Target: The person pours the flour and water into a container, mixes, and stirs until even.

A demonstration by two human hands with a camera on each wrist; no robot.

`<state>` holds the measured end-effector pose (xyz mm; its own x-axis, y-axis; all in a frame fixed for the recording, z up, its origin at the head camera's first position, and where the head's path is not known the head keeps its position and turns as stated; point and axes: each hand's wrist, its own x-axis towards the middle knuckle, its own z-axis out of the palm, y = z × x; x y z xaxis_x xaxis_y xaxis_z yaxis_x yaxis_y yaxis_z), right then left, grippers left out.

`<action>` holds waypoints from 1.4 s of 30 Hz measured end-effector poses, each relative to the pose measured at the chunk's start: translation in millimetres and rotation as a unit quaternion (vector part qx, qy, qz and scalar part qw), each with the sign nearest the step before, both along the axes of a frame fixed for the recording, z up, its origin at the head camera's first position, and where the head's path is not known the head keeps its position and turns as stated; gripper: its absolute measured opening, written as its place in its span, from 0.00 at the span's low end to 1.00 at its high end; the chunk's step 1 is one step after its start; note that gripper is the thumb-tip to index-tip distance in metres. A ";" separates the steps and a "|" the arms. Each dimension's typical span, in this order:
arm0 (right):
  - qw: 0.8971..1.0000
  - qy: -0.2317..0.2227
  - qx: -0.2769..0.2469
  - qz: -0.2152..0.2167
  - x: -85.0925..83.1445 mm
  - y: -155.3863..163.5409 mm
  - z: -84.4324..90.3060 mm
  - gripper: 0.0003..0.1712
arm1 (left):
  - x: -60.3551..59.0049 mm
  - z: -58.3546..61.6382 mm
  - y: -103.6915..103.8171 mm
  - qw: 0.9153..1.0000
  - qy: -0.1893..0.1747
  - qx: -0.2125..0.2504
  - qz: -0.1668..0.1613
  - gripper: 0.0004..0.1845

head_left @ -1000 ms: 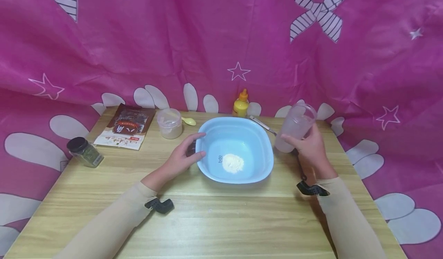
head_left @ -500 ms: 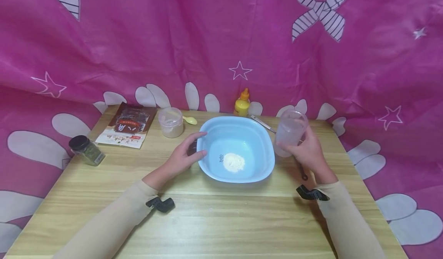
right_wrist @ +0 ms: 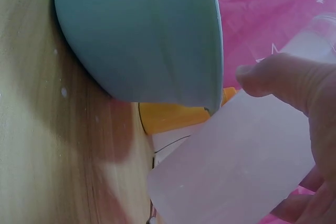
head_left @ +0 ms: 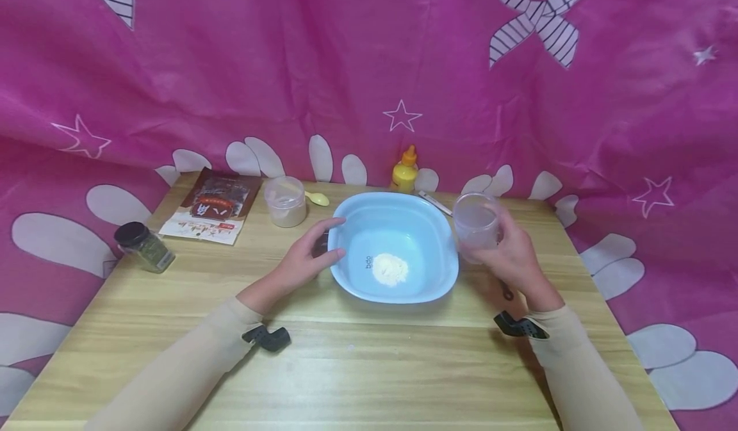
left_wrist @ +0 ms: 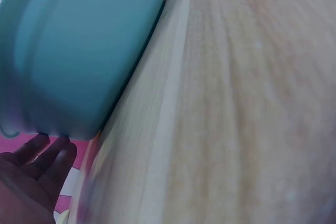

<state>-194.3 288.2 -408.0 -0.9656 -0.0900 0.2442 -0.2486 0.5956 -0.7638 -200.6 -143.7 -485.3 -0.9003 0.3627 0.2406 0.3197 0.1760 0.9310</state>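
Observation:
A light blue plastic basin (head_left: 398, 293) stands mid-table, with a small heap of white powder (head_left: 389, 269) on its floor. My left hand (head_left: 300, 258) holds the basin's left rim, thumb and index finger at the edge; in the left wrist view, other fingers (left_wrist: 50, 158) touch the outer wall. To the basin's right, my right hand (head_left: 510, 248) grips a translucent plastic cup (head_left: 475, 226). The cup's open mouth faces up and it sits close beside the rim. In the right wrist view, my thumb lies across the cup's side. Its contents are hard to make out.
Behind the basin are a yellow bottle (head_left: 405, 173) and a white-handled utensil (head_left: 435, 203), partly hidden by the cup. Leftward stand a clear tub (head_left: 286, 210) of pale powder, a yellow spoon (head_left: 319, 199), a brown packet (head_left: 213, 205) and a black-lidded spice jar (head_left: 145, 247).
The cup in my right hand has shifted left, closer to the basin, and turned from a rightward lean to more upright. My left hand stays at the basin's rim.

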 end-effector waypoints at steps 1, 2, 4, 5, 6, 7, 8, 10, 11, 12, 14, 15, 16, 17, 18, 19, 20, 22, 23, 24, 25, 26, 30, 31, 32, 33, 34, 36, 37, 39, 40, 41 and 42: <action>1.000 0.002 0.004 0.000 0.4 0.1 0.1 0.57 | 0.1 0.3 0.2 1.000 0.000 0.000 0.001 0.35; 1.000 0.005 0.009 0.002 0.6 0.2 0.3 0.58 | 0.2 0.6 0.3 1.000 0.000 0.000 0.001 0.35; 1.000 0.008 0.017 0.003 1.4 -0.1 1.1 0.57 | 0.4 1.5 0.6 1.000 0.001 0.001 0.002 0.35; 1.000 0.010 0.023 0.004 1.7 -0.2 1.5 0.57 | 0.4 1.8 0.7 1.000 0.002 0.001 0.003 0.35; 1.000 0.012 0.028 0.004 1.9 -0.2 2.0 0.57 | 0.5 2.1 0.6 1.000 0.002 0.001 0.004 0.35; 0.999 0.013 0.036 0.005 2.2 -0.4 2.4 0.57 | 0.5 2.2 0.4 1.000 0.001 0.001 0.005 0.35; 0.999 0.015 0.039 0.006 2.3 -0.6 2.8 0.57 | 0.5 2.3 0.3 1.000 0.001 0.000 0.005 0.35; 0.998 0.020 0.052 0.008 2.7 -1.0 3.8 0.56 | 0.6 2.4 -0.2 1.000 0.001 -0.002 0.007 0.35; 0.998 0.025 0.059 0.010 2.5 -1.2 4.0 0.56 | 0.6 2.5 -0.3 1.000 0.001 -0.003 0.007 0.35; 0.998 0.030 0.063 0.011 2.3 -1.4 4.1 0.56 | 0.7 2.6 -0.5 1.000 0.001 -0.003 0.007 0.35; 0.997 0.040 0.072 0.012 1.8 -1.8 4.2 0.56 | 0.8 2.6 -0.8 1.000 0.001 -0.003 0.008 0.35; 0.996 0.046 0.081 0.011 1.9 -1.9 4.4 0.56 | 0.8 2.5 -0.9 1.000 0.001 -0.003 0.008 0.35; 0.995 0.050 0.087 0.011 1.7 -1.9 4.2 0.55 | 0.7 2.4 -1.0 1.000 0.001 -0.003 0.007 0.35; 0.994 0.055 0.094 0.009 1.9 -2.1 4.5 0.55 | 0.6 2.2 -0.9 1.000 0.002 -0.002 0.007 0.35; 0.993 0.058 0.100 0.007 2.1 -2.2 4.7 0.55 | 0.5 1.9 -0.9 1.000 0.002 -0.001 0.006 0.35; 0.992 0.062 0.106 0.007 2.4 -2.2 4.9 0.55 | 0.4 1.6 -0.9 1.000 0.003 -0.001 0.006 0.35; 0.991 0.066 0.113 0.007 2.7 -2.2 5.1 0.55 | 0.1 1.3 -0.9 1.000 0.004 -0.001 0.005 0.35; 0.989 0.073 0.127 0.008 2.9 -2.0 5.3 0.56 | 0.0 1.0 -0.6 1.000 0.005 0.001 0.003 0.35; 0.988 0.077 0.133 0.009 3.0 -1.9 5.4 0.56 | 0.0 0.8 -0.5 1.000 0.005 0.001 0.003 0.35; 0.987 0.081 0.138 0.011 2.9 -1.7 5.4 0.55 | 0.0 0.6 -0.5 1.000 0.005 0.001 0.003 0.35; 0.986 0.084 0.143 0.012 3.0 -1.7 5.4 0.55 | 0.0 0.6 -0.4 1.000 0.005 0.001 0.003 0.35; 0.985 0.088 0.149 0.013 3.1 -1.8 5.5 0.55 | 0.0 0.5 -0.4 1.000 0.005 0.001 0.003 0.35; 0.981 0.098 0.168 0.014 4.0 -3.0 6.4 0.54 | 0.0 0.4 -0.1 1.000 0.003 0.001 0.003 0.35; 0.980 0.100 0.173 0.014 4.2 -3.3 6.5 0.54 | 0.0 0.5 0.0 1.000 0.003 0.002 0.003 0.35; 0.979 0.103 0.177 0.014 4.2 -3.6 6.5 0.54 | -0.1 0.4 0.1 1.000 0.002 0.002 0.003 0.35; 0.977 0.105 0.183 0.013 4.4 -3.7 6.7 0.54 | -0.2 0.3 0.1 1.000 0.002 0.003 0.003 0.35; 0.977 0.106 0.187 0.011 4.5 -3.8 6.8 0.54 | -0.4 0.1 0.2 1.000 0.002 0.003 0.002 0.35; 0.975 0.108 0.196 0.009 4.3 -4.0 6.7 0.53 | -0.7 -0.5 0.4 1.000 0.002 0.003 0.002 0.35; 0.974 0.108 0.200 0.007 4.1 -3.8 6.6 0.53 | -0.9 -0.8 0.4 1.000 0.002 0.003 0.002 0.35; 0.972 0.110 0.208 0.006 3.7 -3.4 6.5 0.52 | -1.1 -1.2 0.5 1.000 0.002 0.002 0.002 0.35; 0.971 0.111 0.211 0.006 3.4 -3.3 6.3 0.52 | -1.1 -1.3 0.6 1.000 0.002 0.001 0.002 0.35; 0.970 0.114 0.214 0.007 3.2 -3.0 6.3 0.51 | -1.0 -1.3 0.7 1.000 0.002 0.001 0.002 0.35; 0.969 0.116 0.217 0.007 3.1 -2.6 6.2 0.51 | -0.8 -1.3 0.8 1.000 0.001 0.001 0.003 0.35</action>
